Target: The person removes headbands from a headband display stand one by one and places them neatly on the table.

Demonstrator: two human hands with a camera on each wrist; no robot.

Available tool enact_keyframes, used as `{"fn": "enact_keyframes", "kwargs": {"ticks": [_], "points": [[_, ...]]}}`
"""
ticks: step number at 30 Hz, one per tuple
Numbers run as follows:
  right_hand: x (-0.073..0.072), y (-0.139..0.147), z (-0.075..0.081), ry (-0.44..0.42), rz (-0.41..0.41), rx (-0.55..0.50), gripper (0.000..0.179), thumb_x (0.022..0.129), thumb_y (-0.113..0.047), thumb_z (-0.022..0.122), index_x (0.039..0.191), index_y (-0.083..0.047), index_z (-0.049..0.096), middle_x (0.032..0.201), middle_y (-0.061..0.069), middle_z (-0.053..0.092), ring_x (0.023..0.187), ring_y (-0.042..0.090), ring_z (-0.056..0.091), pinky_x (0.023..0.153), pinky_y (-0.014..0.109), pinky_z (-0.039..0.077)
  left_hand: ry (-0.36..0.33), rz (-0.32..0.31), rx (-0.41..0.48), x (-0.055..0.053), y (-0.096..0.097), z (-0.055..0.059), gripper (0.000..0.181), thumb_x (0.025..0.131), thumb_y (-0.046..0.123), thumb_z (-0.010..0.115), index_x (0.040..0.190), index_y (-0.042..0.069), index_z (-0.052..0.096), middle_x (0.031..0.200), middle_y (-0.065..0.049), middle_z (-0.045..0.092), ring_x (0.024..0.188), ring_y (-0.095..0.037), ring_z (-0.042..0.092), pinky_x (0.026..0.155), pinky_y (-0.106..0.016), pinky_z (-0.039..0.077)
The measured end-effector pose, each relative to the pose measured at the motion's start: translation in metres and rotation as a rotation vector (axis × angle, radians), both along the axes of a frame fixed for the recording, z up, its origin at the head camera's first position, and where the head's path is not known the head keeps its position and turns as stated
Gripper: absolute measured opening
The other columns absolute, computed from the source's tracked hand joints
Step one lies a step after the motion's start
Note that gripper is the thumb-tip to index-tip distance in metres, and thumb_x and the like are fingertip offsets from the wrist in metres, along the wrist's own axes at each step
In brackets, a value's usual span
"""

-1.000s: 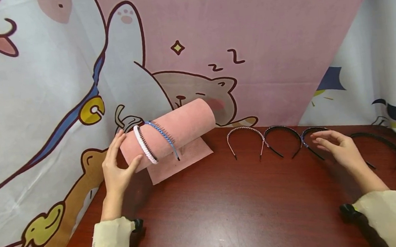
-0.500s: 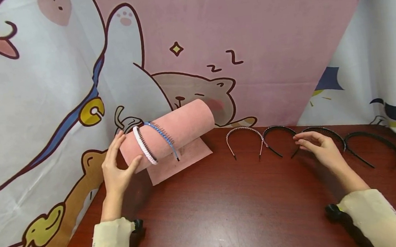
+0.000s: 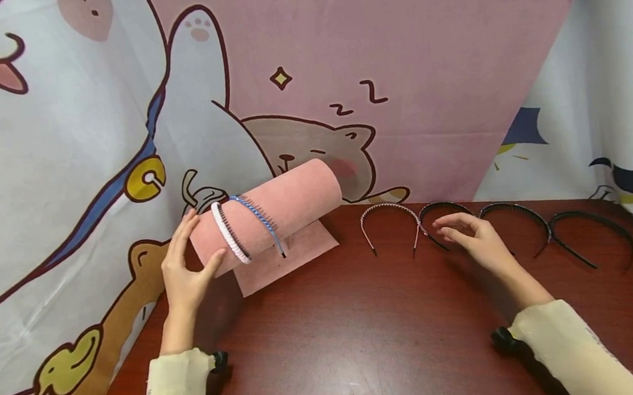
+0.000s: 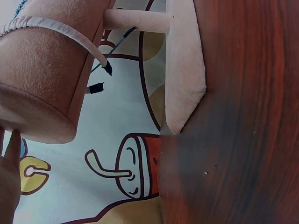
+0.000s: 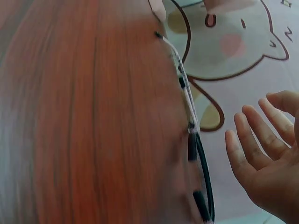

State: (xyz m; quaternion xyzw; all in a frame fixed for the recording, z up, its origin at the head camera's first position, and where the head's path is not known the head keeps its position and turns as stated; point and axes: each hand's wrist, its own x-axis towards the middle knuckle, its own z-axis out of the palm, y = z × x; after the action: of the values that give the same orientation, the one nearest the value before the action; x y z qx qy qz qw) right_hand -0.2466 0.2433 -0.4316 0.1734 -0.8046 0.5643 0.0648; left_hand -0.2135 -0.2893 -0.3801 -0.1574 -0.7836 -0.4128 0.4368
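Observation:
A pink fabric headband stand [image 3: 299, 193] with a padded roll leans at the back left. My left hand [image 3: 183, 272] holds its left end, thumb on the near side and fingers on the far side. Round the roll sit a white headband [image 3: 228, 233] and a blue toothed headband [image 3: 259, 215]. My right hand [image 3: 475, 237] is over the row of headbands with its fingers loosely bent and nothing in them. It partly covers a black headband [image 3: 436, 206] in the head view. Left of it stands a pale pink headband [image 3: 387, 205].
Two more dark headbands stand to the right, a toothed one [image 3: 515, 207] and a plain-looking one [image 3: 597, 215]. The brown wooden table [image 3: 362, 331] ends at a cartoon-printed cloth [image 3: 409, 89] at the back and left.
My right hand has travelled left along the row, from over the right-hand headbands to the black one beside the pale pink one. My left hand stays at the stand's end.

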Motion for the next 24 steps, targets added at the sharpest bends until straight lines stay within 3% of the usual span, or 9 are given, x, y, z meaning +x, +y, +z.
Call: {"fn": "enact_keyframes", "kwargs": {"ticks": [2,8,12,18,24], "points": [[-0.001,-0.009,0.002,-0.007,0.011,-0.006,0.032,0.1,-0.013,0.058,0.124,0.009,0.06,0.113,-0.005,0.07,0.103,-0.004,0.066,0.083,0.014,0.055,-0.006,0.004,-0.005,-0.003,-0.004,-0.004,0.069,0.072,0.019,0.087,0.135,0.01,0.062,0.145,-0.008,0.058,0.14,-0.024,0.049,0.118,-0.023,0.033],[-0.005,-0.039,0.008,0.014,-0.019,0.103,0.029,0.1,-0.022,0.06,0.122,-0.004,0.066,0.12,0.012,0.069,0.104,-0.008,0.062,0.086,0.011,0.048,-0.01,-0.001,-0.005,-0.005,-0.007,-0.007,0.069,0.074,0.025,0.087,0.137,0.015,0.062,0.146,-0.003,0.057,0.141,-0.021,0.048,0.118,-0.024,0.033],[-0.007,-0.063,0.016,0.022,-0.03,0.112,0.026,0.098,-0.024,0.063,0.119,-0.009,0.069,0.121,0.013,0.069,0.105,-0.006,0.058,0.088,0.014,0.045,-0.01,-0.003,-0.001,-0.005,-0.006,-0.007,0.068,0.074,0.025,0.087,0.137,0.015,0.062,0.146,-0.002,0.057,0.141,-0.023,0.048,0.118,-0.024,0.033],[-0.011,-0.104,0.034,0.051,-0.016,0.047,0.024,0.095,-0.019,0.068,0.116,-0.008,0.071,0.12,0.011,0.071,0.109,0.003,0.061,0.091,0.015,0.045,-0.01,-0.001,0.008,-0.005,-0.006,-0.007,0.069,0.073,0.024,0.087,0.136,0.014,0.062,0.146,-0.002,0.057,0.14,-0.027,0.049,0.118,-0.024,0.033],[-0.014,-0.146,0.054,0.078,0.026,0.011,0.023,0.094,-0.02,0.069,0.114,-0.009,0.072,0.115,0.009,0.073,0.099,0.007,0.066,0.087,0.02,0.05,-0.002,0.001,0.017,-0.001,0.0,-0.001,0.068,0.072,0.015,0.087,0.134,0.007,0.062,0.145,-0.009,0.058,0.139,-0.032,0.05,0.117,-0.022,0.033]]}}
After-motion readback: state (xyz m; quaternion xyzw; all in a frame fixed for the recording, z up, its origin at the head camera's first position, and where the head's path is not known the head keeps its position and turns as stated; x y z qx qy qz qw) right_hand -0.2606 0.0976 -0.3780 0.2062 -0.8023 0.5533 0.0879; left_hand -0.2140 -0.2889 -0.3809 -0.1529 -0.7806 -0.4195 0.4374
